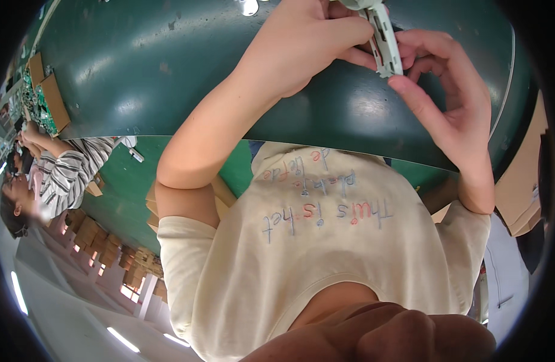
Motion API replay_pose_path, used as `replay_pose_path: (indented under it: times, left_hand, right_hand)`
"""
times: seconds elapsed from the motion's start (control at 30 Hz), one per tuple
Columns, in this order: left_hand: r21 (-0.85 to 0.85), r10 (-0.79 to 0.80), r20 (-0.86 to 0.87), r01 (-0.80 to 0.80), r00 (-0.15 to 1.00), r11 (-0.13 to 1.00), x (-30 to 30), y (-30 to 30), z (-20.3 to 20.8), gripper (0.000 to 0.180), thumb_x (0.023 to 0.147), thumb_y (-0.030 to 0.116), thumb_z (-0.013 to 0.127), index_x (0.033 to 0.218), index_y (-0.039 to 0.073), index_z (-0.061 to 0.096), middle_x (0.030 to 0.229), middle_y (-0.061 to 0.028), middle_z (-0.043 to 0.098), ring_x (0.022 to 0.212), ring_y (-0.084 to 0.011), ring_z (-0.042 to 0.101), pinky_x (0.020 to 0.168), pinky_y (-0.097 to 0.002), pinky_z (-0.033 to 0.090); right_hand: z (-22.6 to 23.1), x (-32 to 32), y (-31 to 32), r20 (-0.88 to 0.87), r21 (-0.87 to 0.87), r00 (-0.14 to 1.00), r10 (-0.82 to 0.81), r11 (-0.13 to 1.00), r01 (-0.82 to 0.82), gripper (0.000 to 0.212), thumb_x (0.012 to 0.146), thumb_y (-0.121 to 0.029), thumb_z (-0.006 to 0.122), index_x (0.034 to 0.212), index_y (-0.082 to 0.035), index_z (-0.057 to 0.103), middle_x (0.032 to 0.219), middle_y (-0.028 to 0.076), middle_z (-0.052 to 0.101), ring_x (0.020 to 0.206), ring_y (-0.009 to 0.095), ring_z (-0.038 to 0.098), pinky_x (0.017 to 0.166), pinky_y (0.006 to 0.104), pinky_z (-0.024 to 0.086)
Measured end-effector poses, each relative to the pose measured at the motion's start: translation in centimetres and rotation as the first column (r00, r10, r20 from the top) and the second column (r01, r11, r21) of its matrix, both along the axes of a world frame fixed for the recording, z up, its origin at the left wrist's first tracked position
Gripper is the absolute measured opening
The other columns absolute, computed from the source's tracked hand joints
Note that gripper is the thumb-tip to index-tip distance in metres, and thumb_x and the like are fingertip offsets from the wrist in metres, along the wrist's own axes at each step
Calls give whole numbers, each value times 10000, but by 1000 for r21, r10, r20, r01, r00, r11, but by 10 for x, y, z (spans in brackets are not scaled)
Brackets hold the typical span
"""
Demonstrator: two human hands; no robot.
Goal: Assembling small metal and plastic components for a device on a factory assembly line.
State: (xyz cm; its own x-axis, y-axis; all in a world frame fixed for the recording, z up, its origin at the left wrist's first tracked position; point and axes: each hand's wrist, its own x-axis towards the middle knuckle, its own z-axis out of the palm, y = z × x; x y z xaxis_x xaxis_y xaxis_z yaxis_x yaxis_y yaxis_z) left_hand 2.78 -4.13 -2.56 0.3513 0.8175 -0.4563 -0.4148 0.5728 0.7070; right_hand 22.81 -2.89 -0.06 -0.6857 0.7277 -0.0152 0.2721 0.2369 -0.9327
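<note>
A pale, whitish plastic casing (386,43) is held above the green work surface near the top edge of the head view. It is long and narrow, with slots along its side and a thin reddish-brown line inside, perhaps a wire. My left hand (313,42) grips it from the left, fingers bent against its side. From the right, my right hand (455,87) pinches the near end, with the thumb at the lower corner and the index finger higher up. The casing's upper part runs up to the frame's edge, where a rounded pale piece is partly cut off.
The dark green tabletop (145,78) curves round in front of me. A small shiny object (249,7) lies at its far edge. On the left are a cardboard box (53,102) beside green parts and a co-worker in a striped shirt (66,175). Cartons (93,235) are stacked behind.
</note>
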Motion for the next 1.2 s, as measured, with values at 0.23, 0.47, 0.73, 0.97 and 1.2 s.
replay_pose_path:
  times: [0.23, 0.47, 0.73, 0.97, 1.2]
  left_hand:
    - [9, 4, 200, -6, 980, 1000, -4, 1, -5, 253, 870, 21, 509, 1119, -23, 502, 980, -89, 620, 854, -143, 613, 780, -261, 513]
    - [0, 7, 278, -7, 961, 1000, -7, 1, 6, 285, 913, 93, 513, 1167, -29, 472, 1046, -125, 587, 885, -203, 623, 809, -301, 522]
    - [-14, 52, 326, -50, 944, 999, -12, -3, -9, 230, 923, 154, 523, 1081, -13, 537, 990, -132, 607, 857, -198, 628, 763, -287, 529]
    - [349, 144, -393, 2, 908, 937, 3, -8, 7, 163, 884, 47, 544, 1015, -49, 557, 899, -109, 615, 816, -149, 605, 754, -257, 490]
    - [514, 121, -562, 231, 818, 826, 14, 6, 12, 244, 850, -67, 498, 1090, -35, 525, 1115, -83, 538, 1008, -147, 542, 827, -257, 475]
  right_hand:
    - [1, 1, 8, 34, -248, 983, -178, 952, 181, 348, 815, 65, 569, 1154, 51, 491, 1000, 81, 558, 836, 111, 533, 695, 217, 432]
    - [-7, 3, 5, -31, -245, 976, -215, 948, 201, 343, 819, 80, 548, 1155, 59, 482, 1002, 86, 560, 877, 120, 549, 713, 222, 445]
    - [9, 13, 17, 69, 175, 982, -174, 971, 160, 101, 756, 19, 637, 835, -36, 607, 748, -17, 573, 655, 56, 510, 573, 178, 388]
    - [-8, 26, 38, 394, 592, 869, -301, 806, 11, 465, 690, -161, 751, 1091, -34, 553, 1102, 87, 528, 987, 230, 526, 798, 319, 449]
    - [35, 15, 35, 407, 483, 855, -322, 870, 98, 401, 719, 3, 663, 1083, -11, 496, 952, 123, 490, 837, 261, 548, 709, 298, 452]
